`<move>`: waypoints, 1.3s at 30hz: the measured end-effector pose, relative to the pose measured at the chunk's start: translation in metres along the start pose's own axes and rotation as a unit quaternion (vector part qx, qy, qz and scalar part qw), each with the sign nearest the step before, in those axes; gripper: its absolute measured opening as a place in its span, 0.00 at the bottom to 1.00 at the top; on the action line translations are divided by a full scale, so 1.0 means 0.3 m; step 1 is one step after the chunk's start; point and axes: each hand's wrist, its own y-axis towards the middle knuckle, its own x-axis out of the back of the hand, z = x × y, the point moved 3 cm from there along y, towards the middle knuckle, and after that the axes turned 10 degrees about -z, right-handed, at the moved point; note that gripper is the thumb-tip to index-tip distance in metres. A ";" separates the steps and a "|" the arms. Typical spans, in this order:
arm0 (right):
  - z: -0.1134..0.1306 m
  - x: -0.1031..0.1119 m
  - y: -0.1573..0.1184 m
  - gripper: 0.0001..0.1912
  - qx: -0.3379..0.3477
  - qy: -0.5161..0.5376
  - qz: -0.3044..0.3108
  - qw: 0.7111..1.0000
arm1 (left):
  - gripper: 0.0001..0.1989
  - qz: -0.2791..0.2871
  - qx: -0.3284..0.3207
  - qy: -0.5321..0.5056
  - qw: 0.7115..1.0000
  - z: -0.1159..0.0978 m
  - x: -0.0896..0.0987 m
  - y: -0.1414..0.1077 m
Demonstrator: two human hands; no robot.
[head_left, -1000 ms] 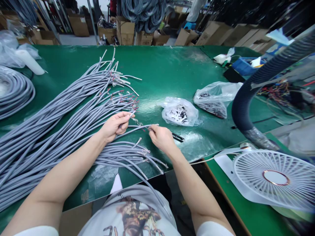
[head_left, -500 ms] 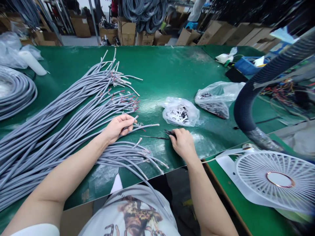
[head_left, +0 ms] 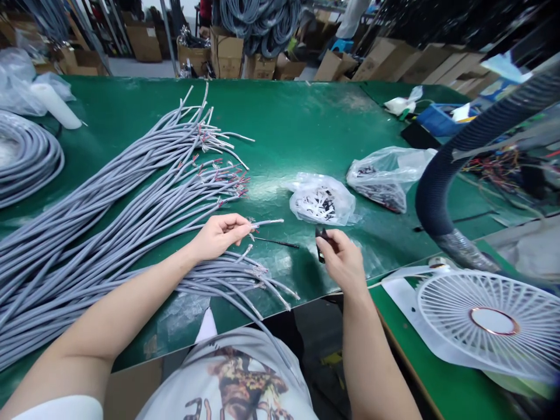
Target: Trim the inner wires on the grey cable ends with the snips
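My left hand [head_left: 221,236] is closed around the end of a grey cable, whose stripped tip [head_left: 252,224] with fine strands shows just past the fingers. Another grey cable end [head_left: 273,221] sticks out to the right behind them. A small pair of black cutting pliers [head_left: 321,245] stands upright in the grip of my right hand [head_left: 343,259], its jaws pointing away from me. Between both hands lies a thin dark rod with a pointed tip [head_left: 280,242]. A bundle of grey cables [head_left: 236,271] lies just below my left hand.
More grey cables [head_left: 131,175] spread over the left of the green table [head_left: 284,111]. Two clear bags, one of white and black pieces [head_left: 322,201], one of dark pieces [head_left: 380,186], lie beyond my right hand. A black hose [head_left: 437,186] and a white fan [head_left: 494,321] are at right.
My left hand has moved slightly right and down with the cable end. My right hand has lifted the pliers off the table, moved right and turned them upright.
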 end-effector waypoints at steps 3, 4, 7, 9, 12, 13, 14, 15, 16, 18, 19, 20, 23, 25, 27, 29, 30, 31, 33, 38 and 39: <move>0.102 0.003 -0.050 0.10 -0.061 0.166 0.056 0.983 | 0.15 0.016 -0.017 0.048 0.999 0.000 -0.005 -0.008; 0.137 -0.005 -0.069 0.10 -0.073 0.205 0.081 0.973 | 0.15 0.016 -0.024 0.069 0.997 -0.001 -0.006 -0.010; 0.217 -0.049 -0.124 0.12 -0.120 0.292 0.171 0.933 | 0.12 0.009 -0.067 0.132 0.989 -0.007 -0.010 -0.014; 0.246 -0.083 -0.154 0.13 -0.154 0.321 0.218 0.909 | 0.10 0.008 -0.107 0.167 0.980 -0.013 -0.014 -0.017; 0.262 -0.121 -0.176 0.14 -0.174 0.336 0.257 0.889 | 0.09 0.014 -0.152 0.215 0.965 -0.013 -0.021 -0.022; 0.263 -0.130 -0.179 0.15 -0.175 0.338 0.264 0.886 | 0.10 0.015 -0.162 0.229 0.960 -0.012 -0.022 -0.023; 0.262 -0.137 -0.180 0.15 -0.176 0.340 0.267 0.884 | 0.10 0.015 -0.170 0.241 0.955 -0.010 -0.022 -0.024; 0.261 -0.142 -0.180 0.15 -0.176 0.341 0.269 0.884 | 0.10 0.014 -0.177 0.250 0.952 -0.008 -0.022 -0.025; 0.260 -0.146 -0.180 0.15 -0.176 0.341 0.269 0.883 | 0.10 0.013 -0.183 0.257 0.949 -0.007 -0.021 -0.026; 0.258 -0.150 -0.180 0.14 -0.175 0.342 0.267 0.884 | 0.09 0.011 -0.197 0.267 0.943 -0.005 -0.021 -0.027; 0.258 -0.151 -0.180 0.14 -0.176 0.343 0.266 0.884 | 0.09 0.010 -0.204 0.270 0.941 -0.004 -0.020 -0.028; 0.257 -0.152 -0.180 0.14 -0.177 0.343 0.264 0.884 | 0.08 0.010 -0.209 0.272 0.939 -0.004 -0.020 -0.028; 0.256 -0.153 -0.182 0.14 -0.182 0.342 0.261 0.884 | 0.08 0.012 -0.214 0.279 0.936 -0.005 -0.021 -0.029; 0.256 -0.154 -0.182 0.14 -0.185 0.341 0.260 0.884 | 0.09 0.013 -0.217 0.288 0.933 -0.007 -0.022 -0.030; 0.256 -0.154 -0.182 0.14 -0.185 0.343 0.259 0.884 | 0.09 0.013 -0.229 0.299 0.926 -0.010 -0.023 -0.032; 0.255 -0.155 -0.182 0.13 -0.186 0.345 0.259 0.883 | 0.10 0.012 -0.251 0.308 0.917 -0.014 -0.024 -0.033; 0.255 -0.155 -0.182 0.13 -0.187 0.345 0.260 0.882 | 0.10 0.011 -0.264 0.312 0.913 -0.015 -0.025 -0.034; 0.255 -0.155 -0.183 0.13 -0.187 0.345 0.261 0.882 | 0.09 0.010 -0.277 0.315 0.908 -0.016 -0.026 -0.035; 0.254 -0.156 -0.184 0.13 -0.188 0.347 0.263 0.881 | 0.09 0.002 -0.303 0.317 0.899 -0.017 -0.027 -0.037; 0.250 -0.161 -0.187 0.12 -0.201 0.363 0.246 0.876 | 0.08 -0.023 -0.360 0.331 0.872 -0.016 -0.028 -0.041; 0.249 -0.164 -0.189 0.12 -0.206 0.370 0.242 0.873 | 0.07 -0.027 -0.367 0.337 0.866 -0.015 -0.028 -0.042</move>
